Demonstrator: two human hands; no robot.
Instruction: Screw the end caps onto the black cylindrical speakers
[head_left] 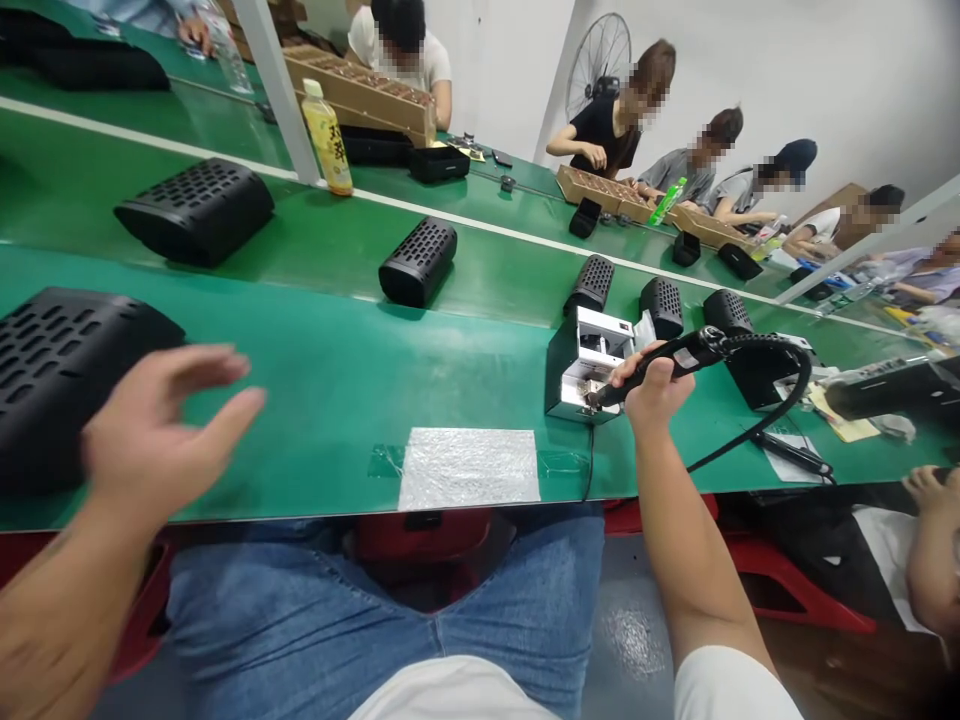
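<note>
My right hand grips a black electric screwdriver with a thick cable. The driver's tip points down at the front of a small black-and-white screw feeder. To the left, my left hand hovers with thumb and fingers apart, nothing between them. It overlaps the right side of a large black slotted housing; whether they touch I cannot tell. In front of me, a white foam sheet is taped to the green table.
More black slotted housings stand along the bench, among them one at left and one in the middle. A yellow drink bottle stands by a white post. Several people work across the bench beside cardboard trays.
</note>
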